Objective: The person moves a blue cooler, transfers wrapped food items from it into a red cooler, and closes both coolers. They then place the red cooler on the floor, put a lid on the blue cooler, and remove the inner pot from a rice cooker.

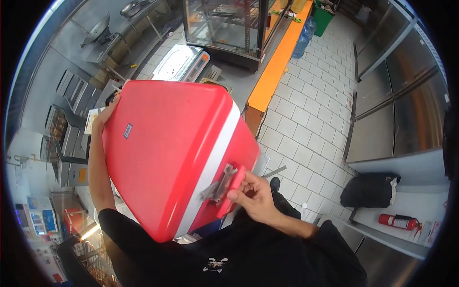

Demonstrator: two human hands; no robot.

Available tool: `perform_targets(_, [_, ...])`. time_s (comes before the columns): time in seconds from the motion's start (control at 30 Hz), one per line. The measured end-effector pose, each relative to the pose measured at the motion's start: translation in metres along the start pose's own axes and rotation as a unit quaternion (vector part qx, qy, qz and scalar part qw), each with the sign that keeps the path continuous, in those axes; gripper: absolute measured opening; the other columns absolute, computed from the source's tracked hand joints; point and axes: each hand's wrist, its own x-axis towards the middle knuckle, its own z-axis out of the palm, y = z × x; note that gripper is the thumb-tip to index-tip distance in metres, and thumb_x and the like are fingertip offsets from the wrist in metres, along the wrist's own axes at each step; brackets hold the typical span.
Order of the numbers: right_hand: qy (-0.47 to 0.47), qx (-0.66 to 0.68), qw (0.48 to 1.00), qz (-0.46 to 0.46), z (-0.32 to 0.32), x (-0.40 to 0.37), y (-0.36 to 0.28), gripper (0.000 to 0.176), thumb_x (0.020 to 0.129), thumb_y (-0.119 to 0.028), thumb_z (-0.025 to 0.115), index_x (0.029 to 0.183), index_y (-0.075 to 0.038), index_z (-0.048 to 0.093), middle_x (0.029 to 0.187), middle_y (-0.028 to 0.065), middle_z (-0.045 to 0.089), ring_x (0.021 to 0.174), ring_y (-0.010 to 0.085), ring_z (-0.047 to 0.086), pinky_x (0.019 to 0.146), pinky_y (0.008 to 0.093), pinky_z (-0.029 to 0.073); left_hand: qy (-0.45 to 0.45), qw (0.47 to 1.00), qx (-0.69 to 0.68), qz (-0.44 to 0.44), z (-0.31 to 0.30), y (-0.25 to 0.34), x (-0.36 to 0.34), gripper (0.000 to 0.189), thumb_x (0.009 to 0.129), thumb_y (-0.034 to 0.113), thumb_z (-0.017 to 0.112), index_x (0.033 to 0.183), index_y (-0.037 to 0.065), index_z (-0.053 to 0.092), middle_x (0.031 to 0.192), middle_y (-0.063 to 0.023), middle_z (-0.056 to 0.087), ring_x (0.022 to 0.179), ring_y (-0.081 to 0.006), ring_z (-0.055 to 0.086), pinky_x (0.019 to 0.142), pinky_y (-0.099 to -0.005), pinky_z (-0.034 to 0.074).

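Observation:
A large red cooler box [167, 138] with a white band below its lid is held up in front of my body, tilted. My right hand [253, 193] is closed around its red side handle [231, 191], thumb on top. Brown tape [224, 182] is stuck on the wall beside this handle. My left hand [109, 110] grips the opposite side of the cooler box, its fingers partly hidden by the edge. A small dark label [127, 131] sits on the lid.
Beyond the cooler box are a digital scale [179, 64], a glass display cabinet [224, 24] and an orange-edged counter [272, 71]. Steel refrigerators [401, 105] line the right side. A black bag [370, 190] and a fire extinguisher [398, 221] lie on a shelf.

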Motion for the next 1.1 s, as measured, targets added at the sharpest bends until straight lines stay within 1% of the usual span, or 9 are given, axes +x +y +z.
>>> perform_targets(0.03, [-0.008,0.009,1.000,-0.020,0.001,0.001,-0.001,0.013,0.095,-0.010,0.061,0.098,0.000,0.053,0.088,0.0076,0.062,0.075,0.0123,0.066,0.059,0.0253,0.056,-0.001,1.000,-0.001,-0.002,0.003,-0.011,0.009,0.099,0.080,0.082,0.039,0.153,0.016,0.021,0.158,-0.0128,0.011,0.144,-0.0210,0.010,0.115,-0.0390,0.018])
perform_targets(0.1, [-0.017,-0.004,0.998,-0.053,0.001,-0.001,-0.005,0.016,0.099,-0.017,0.055,0.101,-0.002,0.049,0.087,0.0065,0.060,0.072,0.0120,0.064,0.054,0.0229,0.052,0.012,1.000,-0.002,-0.004,0.013,-0.001,0.003,0.102,0.078,0.084,0.039,0.154,0.018,0.018,0.161,-0.0141,0.000,0.149,-0.0217,-0.001,0.118,-0.0403,0.013])
perform_targets(0.23, [0.054,0.010,0.997,-0.059,0.010,-0.013,-0.010,0.027,0.104,-0.032,0.040,0.105,-0.005,0.044,0.079,0.0058,0.057,0.063,0.0140,0.062,0.053,0.0223,0.045,0.046,0.999,-0.002,0.000,0.039,0.015,-0.022,0.102,0.080,0.083,0.037,0.153,0.013,0.024,0.159,-0.0150,0.015,0.146,-0.0249,0.019,0.116,-0.0365,0.019])
perform_targets(0.43, [0.033,0.045,0.994,-0.093,0.011,-0.023,-0.038,0.025,0.103,-0.030,0.047,0.104,-0.005,0.047,0.080,0.0046,0.061,0.062,0.0091,0.063,0.046,0.0167,0.039,0.029,0.994,-0.104,0.030,0.062,0.005,-0.015,0.102,0.082,0.083,0.034,0.147,0.005,0.036,0.145,-0.0130,0.045,0.133,-0.0239,0.044,0.109,-0.0337,0.033])
perform_targets(0.6, [-0.036,0.046,0.991,-0.117,0.020,-0.049,-0.074,0.025,0.102,-0.028,0.049,0.107,-0.003,0.048,0.081,0.0060,0.062,0.065,0.0110,0.065,0.046,0.0167,0.041,-0.050,0.977,-0.208,-0.016,0.077,0.024,-0.050,0.100,0.081,0.084,0.034,0.146,0.008,0.041,0.145,-0.0099,0.046,0.134,-0.0226,0.043,0.108,-0.0351,0.036])
perform_targets(0.73, [-0.014,0.002,0.990,-0.143,0.007,-0.063,-0.109,0.026,0.102,-0.028,0.048,0.107,-0.003,0.049,0.078,0.0056,0.061,0.062,0.0116,0.064,0.045,0.0173,0.042,0.012,0.980,-0.188,0.061,0.086,0.055,-0.101,0.099,0.082,0.085,0.031,0.145,0.009,0.042,0.146,-0.0100,0.045,0.132,-0.0225,0.046,0.108,-0.0352,0.035])
perform_targets(0.87, [0.035,0.043,0.979,-0.196,-0.024,-0.072,-0.164,0.027,0.102,-0.028,0.048,0.107,-0.002,0.052,0.074,0.0038,0.056,0.052,0.0085,0.055,0.044,0.0170,0.041,-0.021,0.973,-0.208,0.095,0.096,0.095,-0.159,0.099,0.083,0.084,0.028,0.148,0.011,0.037,0.149,-0.0136,0.040,0.136,-0.0257,0.040,0.111,-0.0390,0.033])
perform_targets(0.93, [0.088,0.183,0.966,-0.160,-0.033,-0.083,-0.203,0.028,0.102,-0.029,0.047,0.107,-0.001,0.051,0.072,0.0017,0.053,0.050,0.0062,0.052,0.044,0.0167,0.043,-0.031,0.970,-0.217,0.108,0.109,0.102,-0.170,0.091,0.086,0.080,0.032,0.149,0.013,0.035,0.150,-0.0116,0.038,0.136,-0.0242,0.039,0.110,-0.0404,0.033])
perform_targets(1.1, [-0.015,0.263,0.955,-0.139,-0.094,-0.126,-0.285,0.030,0.101,-0.034,0.049,0.095,-0.005,0.049,0.068,0.0008,0.050,0.044,0.0074,0.046,0.039,0.0197,0.044,-0.047,0.968,-0.176,0.171,0.171,0.194,-0.292,0.105,0.080,0.087,0.024,0.153,0.012,0.023,0.155,-0.0169,0.027,0.142,-0.0324,0.028,0.114,-0.0507,0.021])
